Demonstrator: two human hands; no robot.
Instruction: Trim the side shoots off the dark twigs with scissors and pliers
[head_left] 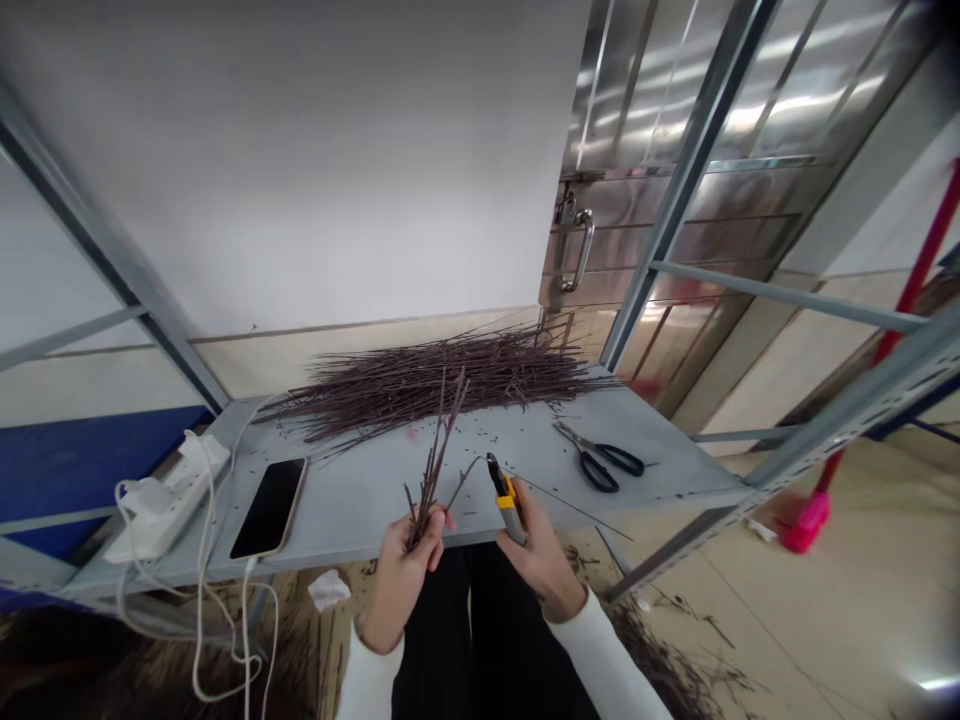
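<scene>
1. The left hand (401,580) is closed firmly around a bunch of thin dark twigs (429,480). The bunch is gripped low on its stems, just in front of the grey steel shelf (352,515), and the upper ends fan out above the hand.
2. The right hand (544,560) is clamped on the grey handle of a yellow-and-black cutter (508,505), beside the left hand. Whether the cutter's blades are apart or together cannot be told.
3. The twigs are judged to be light, fairly stiff and brittle, with thin ends that may spring or snap if bent. Hold is best taken low on the gathered stems, where the bunch is less likely to splay.
4. A loose, tangled pile of long twigs (439,380) is spread across the back of the shelf. A stem would probably be best drawn out by one end, since lifting from the middle could drag others along.
5. Small dark bits are scattered over the shelf. Black-handled scissors (600,460) lie toward its right end, while a smartphone (268,507) and a white power strip (169,500) lie toward its left end. A crumpled tissue (328,590) and further twigs are seen below the shelf.
</scene>
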